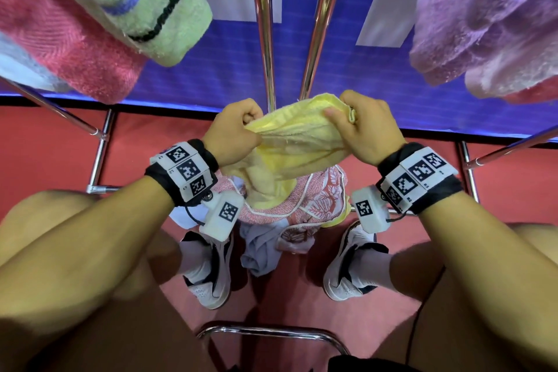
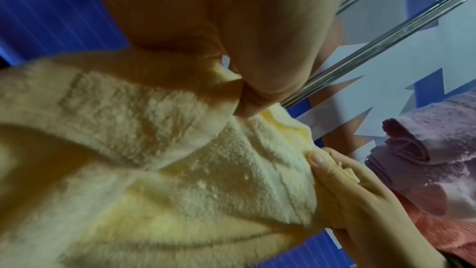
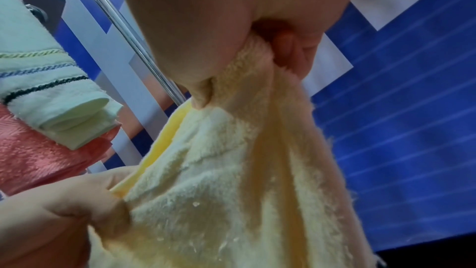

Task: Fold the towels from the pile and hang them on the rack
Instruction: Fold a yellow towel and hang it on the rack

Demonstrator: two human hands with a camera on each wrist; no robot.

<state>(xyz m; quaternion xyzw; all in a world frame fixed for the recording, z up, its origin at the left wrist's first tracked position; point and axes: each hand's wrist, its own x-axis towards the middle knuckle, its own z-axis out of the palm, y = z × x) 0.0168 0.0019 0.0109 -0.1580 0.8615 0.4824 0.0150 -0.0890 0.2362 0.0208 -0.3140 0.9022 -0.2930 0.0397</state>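
Note:
A pale yellow towel (image 1: 297, 142) hangs bunched between my two hands, in front of the rack's chrome bars (image 1: 264, 39). My left hand (image 1: 238, 128) grips its left end in a fist. My right hand (image 1: 359, 124) pinches the right corner, thumb on top. The towel's lower part droops onto the pile (image 1: 305, 205) on the floor between my feet. In the left wrist view the yellow towel (image 2: 154, 160) fills the frame, with the right hand (image 2: 342, 186) holding its far edge. The right wrist view shows the yellow towel (image 3: 231, 170) hanging from my fingers.
On the rack's left side hang a green striped towel (image 1: 145, 0) and a pink towel (image 1: 60, 42); a lilac towel (image 1: 495, 15) hangs at the right. The pile holds a pink leaf-patterned cloth (image 1: 317, 199) and a grey one (image 1: 259, 251). A chrome chair rail (image 1: 271, 334) lies near me.

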